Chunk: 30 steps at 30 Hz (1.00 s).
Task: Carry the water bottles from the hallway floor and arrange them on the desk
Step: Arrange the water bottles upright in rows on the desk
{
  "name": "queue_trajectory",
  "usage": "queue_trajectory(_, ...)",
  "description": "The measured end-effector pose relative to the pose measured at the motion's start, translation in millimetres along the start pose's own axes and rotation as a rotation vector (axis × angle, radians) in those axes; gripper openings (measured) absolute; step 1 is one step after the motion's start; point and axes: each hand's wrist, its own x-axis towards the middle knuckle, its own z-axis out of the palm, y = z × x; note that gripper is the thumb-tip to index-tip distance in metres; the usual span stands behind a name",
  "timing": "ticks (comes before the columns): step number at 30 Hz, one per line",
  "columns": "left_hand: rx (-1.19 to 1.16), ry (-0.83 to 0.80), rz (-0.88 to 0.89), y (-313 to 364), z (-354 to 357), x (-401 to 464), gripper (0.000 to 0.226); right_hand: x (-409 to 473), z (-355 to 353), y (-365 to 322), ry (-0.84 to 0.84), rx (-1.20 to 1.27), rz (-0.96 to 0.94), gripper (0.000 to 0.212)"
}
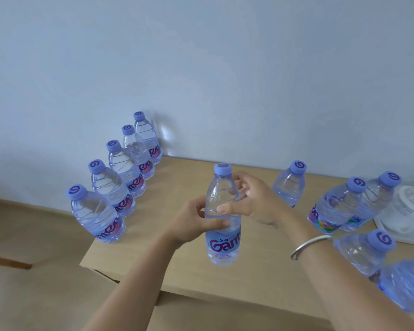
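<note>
Broadly, a pale wall (201, 68) fills the upper half of the view, and the light wooden desk (189, 278) butts against it below. All places here are given from the held bottle (222, 218), which stands upright near the middle of the desk, its long axis vertical, its purple cap (222, 168) pointing up and its pink-lettered label facing the camera. Whether its base touches the desk top cannot be told.

To the left of the held bottle, a row of five bottles (120, 177) runs from the desk's near left edge back to the wall, each upright with cap up; the wide lens makes them seem to lean outward. To its right and farther back, one bottle (289, 187) stands alone. Farther right, a pair of bottles (344, 206) stands close together, the two looking to touch. Nearer the camera on the right, another bottle (366, 252) stands with its cap up, and a blurred blue bottle part (406, 285) sits at the frame's right edge. Beyond the pair, at the far right, lies a white tray (406, 218) with a white round thing on it, too dim to name.

The left hand (194, 223) grips the held bottle from the left at its waist, thumb curled across the front. The right hand (253, 201) grips it from the right a little higher, thumb on the front and fingers behind the shoulder. A silver bangle (308, 244) circles the right wrist.
</note>
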Motion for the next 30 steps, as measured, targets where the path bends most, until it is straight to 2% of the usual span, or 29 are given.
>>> queue_trajectory(3, 0.107, 0.184, -0.038, -7, 0, -2, 0.054, 4, 6, -1, 0.027, -0.099, 0.005, 0.051)
queue_trajectory(5, 0.1, 0.231, -0.039, -11, -3, -5, 0.046, 7, 9, -1, 0.015, -0.117, 0.014, 0.05)
queue_trajectory(9, 0.029, 0.21, -0.01, -8, -16, -11, 0.034, 15, 16, -9, -0.074, -0.107, 0.0, 0.047)
queue_trajectory(12, -0.012, 0.143, -0.02, -2, -32, -15, 0.035, 21, 20, -16, -0.176, -0.048, -0.022, 0.043)
queue_trajectory(15, -0.016, 0.086, -0.047, -1, -48, -17, 0.039, 32, 26, -16, -0.229, 0.009, 0.024, 0.051)
queue_trajectory(21, 0.062, 0.072, -0.125, -10, -79, -7, 0.047, 62, 48, -4, -0.162, -0.026, 0.031, 0.051)
queue_trajectory(23, 0.126, 0.085, -0.139, -13, -88, 2, 0.043, 73, 55, -1, -0.144, -0.058, 0.025, 0.054)
queue_trajectory(30, 0.193, 0.328, -0.134, -23, -115, 39, 0.033, 134, 66, 3, 0.0, -0.158, 0.039, 0.051)
